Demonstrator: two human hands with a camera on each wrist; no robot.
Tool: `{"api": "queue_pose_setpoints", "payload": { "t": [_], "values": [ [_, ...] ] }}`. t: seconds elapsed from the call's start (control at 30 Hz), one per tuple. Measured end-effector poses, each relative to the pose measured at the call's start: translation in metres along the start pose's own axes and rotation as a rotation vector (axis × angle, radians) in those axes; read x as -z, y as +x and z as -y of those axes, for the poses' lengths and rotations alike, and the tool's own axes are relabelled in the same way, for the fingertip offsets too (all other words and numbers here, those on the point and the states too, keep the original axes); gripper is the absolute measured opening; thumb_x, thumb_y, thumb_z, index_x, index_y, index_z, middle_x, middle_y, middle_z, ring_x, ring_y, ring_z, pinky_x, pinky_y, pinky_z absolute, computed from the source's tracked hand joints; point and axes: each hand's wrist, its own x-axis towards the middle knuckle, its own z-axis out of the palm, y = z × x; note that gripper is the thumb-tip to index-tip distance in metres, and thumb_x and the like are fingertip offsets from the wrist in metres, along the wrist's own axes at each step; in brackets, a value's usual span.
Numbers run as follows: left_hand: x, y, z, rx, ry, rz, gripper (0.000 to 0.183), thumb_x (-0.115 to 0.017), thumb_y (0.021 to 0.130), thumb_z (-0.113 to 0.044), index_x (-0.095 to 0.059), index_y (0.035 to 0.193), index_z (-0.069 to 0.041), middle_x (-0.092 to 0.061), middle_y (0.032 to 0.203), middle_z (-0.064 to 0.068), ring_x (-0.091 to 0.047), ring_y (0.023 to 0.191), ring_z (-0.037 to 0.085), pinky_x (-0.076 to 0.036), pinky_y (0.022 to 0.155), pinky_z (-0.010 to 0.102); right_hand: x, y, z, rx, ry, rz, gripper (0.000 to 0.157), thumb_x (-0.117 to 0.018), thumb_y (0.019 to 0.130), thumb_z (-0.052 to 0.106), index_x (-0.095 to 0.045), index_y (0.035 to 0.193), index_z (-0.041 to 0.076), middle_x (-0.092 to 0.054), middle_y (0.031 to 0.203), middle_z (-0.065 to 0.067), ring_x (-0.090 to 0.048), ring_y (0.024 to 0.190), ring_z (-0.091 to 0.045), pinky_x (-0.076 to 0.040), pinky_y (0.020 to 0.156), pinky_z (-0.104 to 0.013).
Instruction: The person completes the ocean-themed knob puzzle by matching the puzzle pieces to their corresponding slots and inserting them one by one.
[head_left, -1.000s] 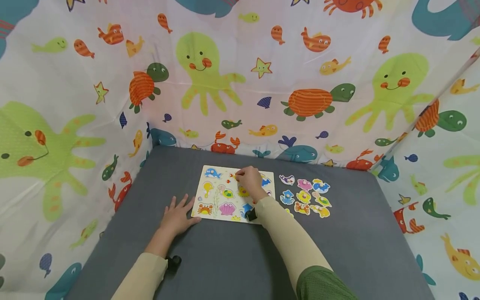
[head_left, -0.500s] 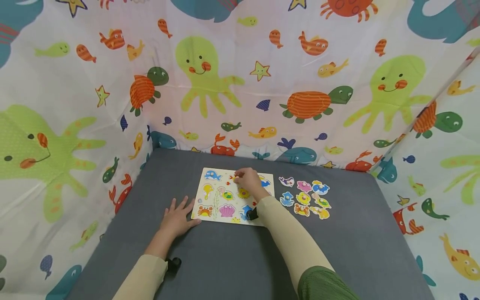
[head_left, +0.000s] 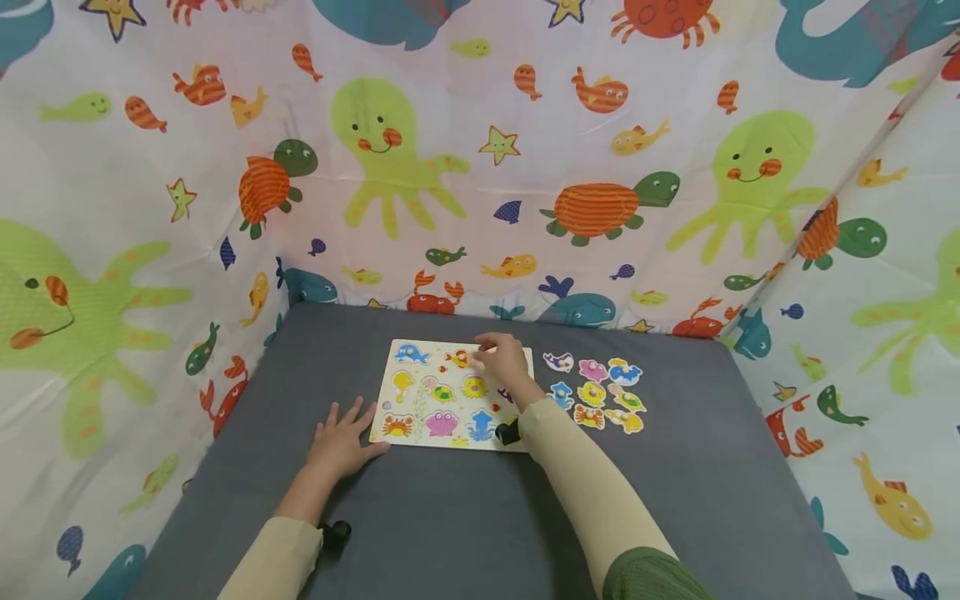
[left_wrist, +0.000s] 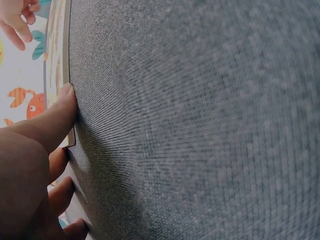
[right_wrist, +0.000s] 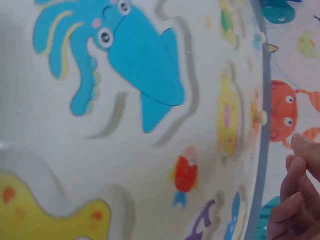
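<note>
A light wooden peg puzzle board [head_left: 427, 443] with painted sea animals lies on the grey table. An orange fish piece [head_left: 457, 358] sits at its far edge, its knob [right_wrist: 260, 117] showing in the right wrist view. Just right of that fish, my right hand [head_left: 506, 362] hovers over the board with loosely bent fingers and holds nothing. My left hand [head_left: 337, 443] lies spread at the board's near left corner. In the left wrist view, the left thumb [left_wrist: 62, 110] touches the board's edge, and the other fingers reach to the cloth.
Right of the board lie several loose puzzle pieces, among them a pink shell [head_left: 592, 370], a crab [head_left: 589, 417], a turtle [head_left: 627, 400] and a blue squid [head_left: 561, 395]. A printed sea-animal curtain [head_left: 480, 208] hangs behind and at both sides of the table.
My right hand has let go of the orange fish piece and risen slightly to the right, uncovering it. The left hand keeps its place by the board. The head view has shifted a little.
</note>
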Motion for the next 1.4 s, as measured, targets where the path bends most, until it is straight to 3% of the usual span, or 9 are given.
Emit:
{"api": "queue_pose_setpoints", "payload": {
  "t": [0.23, 0.73, 1.07, 1.27, 1.4],
  "values": [
    [-0.001, -0.001, -0.001, -0.002, -0.006, 0.005, 0.091, -0.070, 0.089, -0.057, -0.030, 0.160, -0.016, -0.020, 0.167, 0.017, -0.002, 0.152, 0.054, -0.011, 0.117, 0.074, 0.023, -0.007, -0.006, 0.017, 0.065, -0.040, 0.027, -0.076, 0.091, 0.015, -0.076, 0.118, 0.009, -0.075, 0.099, -0.006, -0.068, 0.099, -0.025, -0.057, 0.080, -0.039],
    [0.002, -0.001, -0.001, -0.010, -0.008, 0.006, 0.091, -0.070, 0.090, -0.055, -0.030, 0.160, -0.013, -0.019, 0.167, 0.020, -0.002, 0.151, 0.056, -0.010, 0.116, 0.074, 0.068, -0.016, -0.031, -0.042, 0.137, -0.137, 0.032, -0.077, 0.092, 0.023, -0.074, 0.121, 0.010, -0.074, 0.104, -0.007, -0.068, 0.098, -0.025, -0.058, 0.085, -0.042],
    [-0.001, -0.001, -0.003, -0.008, -0.014, 0.018, 0.090, -0.070, 0.090, -0.053, -0.029, 0.160, -0.013, -0.019, 0.167, 0.020, -0.001, 0.151, 0.056, -0.009, 0.117, 0.074, 0.094, -0.022, -0.061, -0.042, 0.120, -0.258, 0.027, -0.078, 0.090, 0.020, -0.076, 0.114, 0.008, -0.076, 0.099, -0.008, -0.071, 0.086, -0.024, -0.057, 0.069, -0.033],
    [-0.002, -0.001, -0.002, -0.012, -0.013, 0.016, 0.091, -0.070, 0.090, -0.054, -0.029, 0.160, -0.012, -0.018, 0.167, 0.021, -0.001, 0.150, 0.056, -0.009, 0.116, 0.075, 0.111, -0.025, -0.076, -0.101, 0.131, -0.264, 0.028, -0.076, 0.091, 0.019, -0.075, 0.117, 0.010, -0.075, 0.104, -0.008, -0.069, 0.090, -0.024, -0.056, 0.072, -0.033],
    [-0.001, -0.003, -0.001, -0.014, -0.021, 0.023, 0.091, -0.070, 0.090, -0.053, -0.028, 0.160, -0.012, -0.017, 0.167, 0.021, 0.000, 0.150, 0.057, -0.009, 0.116, 0.075, 0.122, -0.028, -0.089, -0.121, 0.127, -0.274, 0.028, -0.075, 0.093, 0.019, -0.074, 0.119, 0.009, -0.075, 0.107, -0.009, -0.071, 0.090, -0.028, -0.056, 0.066, -0.027]
  ]
}}
